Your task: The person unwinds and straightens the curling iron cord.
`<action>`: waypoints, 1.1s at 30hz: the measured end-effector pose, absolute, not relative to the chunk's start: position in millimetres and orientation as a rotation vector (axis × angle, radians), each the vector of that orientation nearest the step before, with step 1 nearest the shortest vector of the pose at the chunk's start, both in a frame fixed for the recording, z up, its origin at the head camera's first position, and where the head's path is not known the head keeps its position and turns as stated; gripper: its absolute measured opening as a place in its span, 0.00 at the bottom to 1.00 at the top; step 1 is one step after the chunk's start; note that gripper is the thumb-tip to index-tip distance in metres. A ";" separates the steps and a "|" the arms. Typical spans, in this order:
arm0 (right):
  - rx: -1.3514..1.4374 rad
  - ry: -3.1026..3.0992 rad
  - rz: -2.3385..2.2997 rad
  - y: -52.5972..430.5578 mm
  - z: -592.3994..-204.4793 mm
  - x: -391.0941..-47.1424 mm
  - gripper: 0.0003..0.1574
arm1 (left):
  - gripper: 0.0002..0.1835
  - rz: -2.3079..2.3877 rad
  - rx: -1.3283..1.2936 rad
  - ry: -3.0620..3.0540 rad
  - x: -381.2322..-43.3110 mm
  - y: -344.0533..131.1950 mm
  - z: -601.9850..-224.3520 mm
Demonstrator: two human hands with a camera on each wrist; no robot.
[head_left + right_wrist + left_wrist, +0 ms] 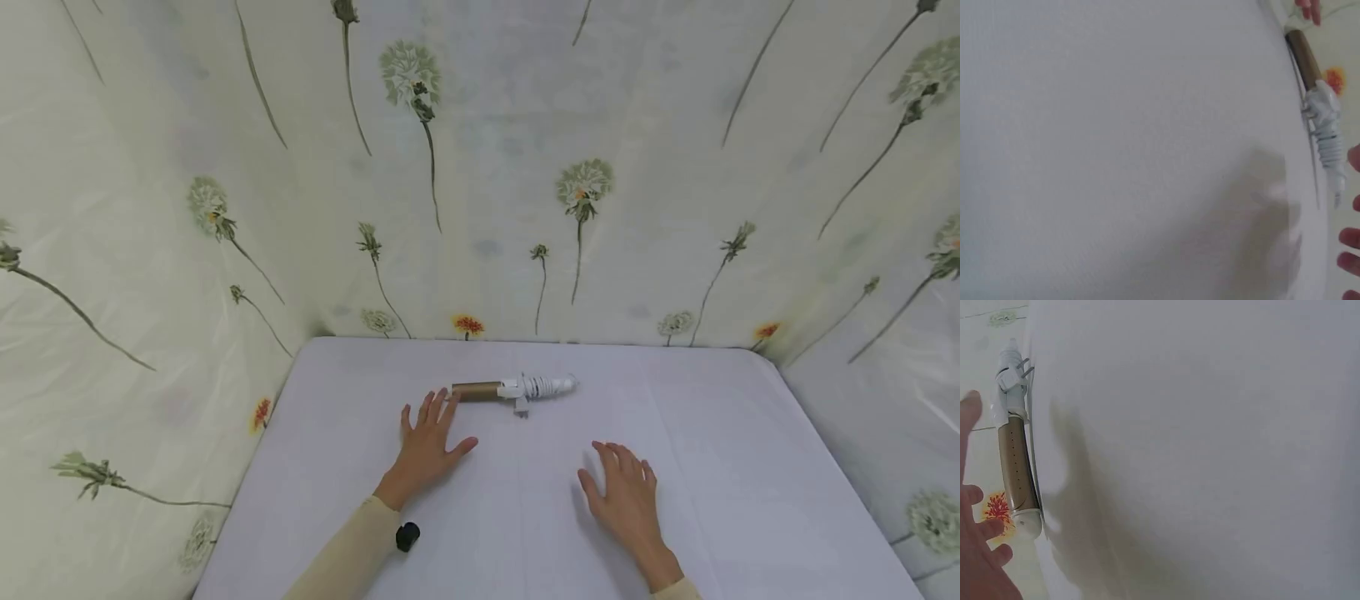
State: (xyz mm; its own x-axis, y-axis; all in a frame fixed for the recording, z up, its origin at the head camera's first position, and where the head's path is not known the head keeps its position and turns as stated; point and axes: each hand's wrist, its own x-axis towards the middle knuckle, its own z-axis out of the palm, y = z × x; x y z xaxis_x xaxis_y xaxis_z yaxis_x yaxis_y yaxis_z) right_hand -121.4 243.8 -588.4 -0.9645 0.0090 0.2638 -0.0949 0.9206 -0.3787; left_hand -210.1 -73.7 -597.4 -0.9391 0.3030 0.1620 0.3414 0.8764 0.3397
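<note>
A hair styling iron [477,391] lies crosswise on the table, its brown-gold barrel to the left and white handle to the right. Its white cord [538,387] is wound around the handle, and a two-pin plug [1011,379] sticks out at the side. My left hand [424,450] is spread beside the barrel's left end, fingertips near it; whether they touch cannot be told. The left wrist view shows a row of small holes along the barrel [1017,465]. My right hand [626,504] hovers over the table to the lower right, fingers loosely bent, holding nothing.
A white cloth covers the table [720,433]. Behind it and on both sides hangs a pale curtain [495,275] printed with dandelions. A small black object [407,537] sits at my left wrist, beside the sleeve.
</note>
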 end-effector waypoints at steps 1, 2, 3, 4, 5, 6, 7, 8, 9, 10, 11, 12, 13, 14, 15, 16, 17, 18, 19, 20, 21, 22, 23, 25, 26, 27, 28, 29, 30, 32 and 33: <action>0.051 -2.799 0.607 240.4 -588.5 -119.2 0.29 | 0.45 -0.581 -0.519 -2.934 -216.1 -71.6 -596.1; 0.035 -2.787 0.640 236.3 -588.8 -116.7 0.25 | 0.44 -0.610 -0.531 -2.921 -222.3 -69.3 -594.7; 0.022 -2.781 0.671 231.6 -589.4 -113.9 0.22 | 0.44 -0.620 -0.545 -2.907 -228.7 -67.0 -593.4; 0.003 -2.786 0.691 228.3 -590.0 -109.7 0.20 | 0.43 -0.636 -0.563 -2.895 -235.0 -62.5 -592.0; -0.014 -2.793 0.721 224.6 -590.4 -105.5 0.19 | 0.42 -0.622 -0.577 -2.890 -241.4 -58.3 -591.0; -0.028 -2.804 0.743 220.8 -591.2 -101.6 0.19 | 0.42 -0.599 -0.594 -2.880 -247.7 -54.4 -590.3; -0.040 -2.814 0.771 217.3 -592.1 -97.8 0.18 | 0.41 -0.579 -0.611 -2.870 -253.7 -50.9 -590.0; -0.055 -2.825 0.795 214.0 -592.4 -94.3 0.18 | 0.41 -0.563 -0.623 -2.867 -259.1 -47.8 -589.6; -0.070 -2.832 0.811 211.4 -593.3 -91.4 0.18 | 0.41 -0.548 -0.632 -2.872 -263.9 -45.2 -589.7; -0.088 -2.838 0.823 209.3 -593.9 -88.8 0.17 | 0.41 -0.541 -0.632 -2.886 -267.9 -43.0 -589.9; -0.105 -2.842 0.840 207.7 -594.1 -86.2 0.17 | 0.42 -0.536 -0.626 -2.898 -271.2 -41.4 -590.7; -0.120 -2.847 0.852 206.6 -594.4 -83.8 0.16 | 0.42 -0.547 -0.614 -2.913 -273.9 -40.1 -591.9; -0.134 -2.851 0.861 206.0 -594.3 -81.6 0.16 | 0.43 -0.566 -0.600 -2.928 -276.0 -39.2 -593.4; -0.146 -2.853 0.867 205.9 -594.4 -79.7 0.16 | 0.43 -0.584 -0.582 -2.946 -277.3 -38.5 -594.9; -0.157 -2.851 0.878 206.2 -595.0 -77.9 0.17 | 0.44 -0.602 -0.563 -2.956 -278.1 -38.0 -596.8; -0.161 -2.846 0.890 206.7 -595.4 -76.2 0.17 | 0.43 -0.614 -0.545 -2.959 -278.8 -37.4 -599.1; -0.160 -2.842 0.899 207.3 -595.9 -74.6 0.18 | 0.43 -0.622 -0.527 -2.957 -279.1 -36.5 -601.5; -0.155 -2.836 0.901 208.2 -596.9 -73.5 0.19 | 0.43 -0.618 -0.509 -2.957 -279.3 -35.3 -604.0; -0.147 -2.824 0.907 208.3 -598.2 -72.8 0.20 | 0.44 -0.616 -0.493 -2.947 -279.4 -34.8 -605.9; -0.138 -2.807 0.916 208.4 -599.6 -72.3 0.21 | 0.44 -0.603 -0.480 -2.936 -279.3 -33.9 -607.8; -0.130 -2.791 0.922 208.6 -601.1 -71.8 0.22 | 0.45 -0.579 -0.470 -2.927 -279.5 -32.4 -609.6; -0.116 -2.776 0.924 208.8 -602.2 -71.7 0.22 | 0.45 -0.557 -0.464 -2.917 -280.0 -30.7 -611.4; -0.106 -2.762 0.928 208.8 -603.3 -71.8 0.22 | 0.45 -0.533 -0.460 -2.914 -280.4 -28.6 -612.7; -0.073 -2.729 0.937 208.5 -604.1 -73.2 0.22 | 0.43 -0.492 -0.468 -2.904 -282.1 -24.1 -613.1; -0.055 -2.716 0.945 208.2 -604.0 -74.6 0.22 | 0.41 -0.480 -0.472 -2.901 -283.6 -21.9 -612.1; -0.031 -2.707 0.951 207.7 -603.1 -76.4 0.22 | 0.39 -0.472 -0.473 -2.896 -285.6 -20.0 -610.4; -0.009 -2.704 0.962 206.3 -603.1 -75.3 0.22 | 0.37 -0.477 -0.476 -2.898 -284.9 -18.9 -610.6; 0.012 -2.703 0.965 205.0 -602.9 -74.7 0.22 | 0.35 -0.481 -0.478 -2.897 -284.5 -18.1 -610.4; 0.033 -2.704 0.965 203.8 -602.5 -74.2 0.21 | 0.33 -0.498 -0.481 -2.897 -284.0 -17.6 -609.4; 0.053 -2.719 0.972 202.4 -602.1 -72.7 0.21 | 0.29 -0.545 -0.488 -2.893 -282.6 -17.2 -609.5; 0.063 -2.725 0.965 202.1 -602.4 -71.2 0.21 | 0.27 -0.564 -0.495 -2.894 -281.5 -17.2 -610.7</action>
State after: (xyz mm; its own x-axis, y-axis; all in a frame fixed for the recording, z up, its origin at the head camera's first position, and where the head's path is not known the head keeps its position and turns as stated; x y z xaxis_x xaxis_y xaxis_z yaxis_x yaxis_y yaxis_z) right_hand -71.2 202.1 -602.4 -0.9680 0.0422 0.2475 -0.1230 0.7797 -0.6139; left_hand -281.5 -17.2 -610.7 -0.9338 0.2904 0.2090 0.3476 0.8747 0.3377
